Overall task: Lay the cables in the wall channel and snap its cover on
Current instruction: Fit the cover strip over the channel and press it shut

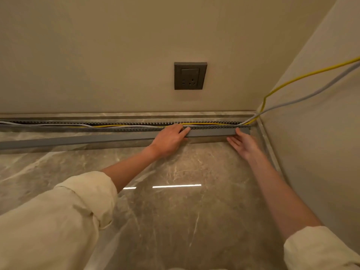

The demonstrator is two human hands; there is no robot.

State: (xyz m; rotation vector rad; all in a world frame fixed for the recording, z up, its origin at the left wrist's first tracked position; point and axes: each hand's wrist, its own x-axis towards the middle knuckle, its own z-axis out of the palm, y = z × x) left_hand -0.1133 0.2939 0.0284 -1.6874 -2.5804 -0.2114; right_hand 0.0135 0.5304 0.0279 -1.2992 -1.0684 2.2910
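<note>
Two cables: one yellow cable (292, 79), one grey cable (311, 94). One slotted channel (116, 129). One cover (78, 140). One wall socket (190, 76). Two hands: left hand (169, 139), right hand (244, 142).

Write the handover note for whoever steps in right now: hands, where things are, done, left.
Left hand: fingers on the grey cover, thumb under it.
Right hand: open, fingers against the cover's right end.
Yellow cable and grey cable lie in the slotted channel along the wall base, rising out at the corner.
Done: cables laid.
Left: cover is not on yet; its left part lies on the floor. Seat it from the corner leftward.
</note>
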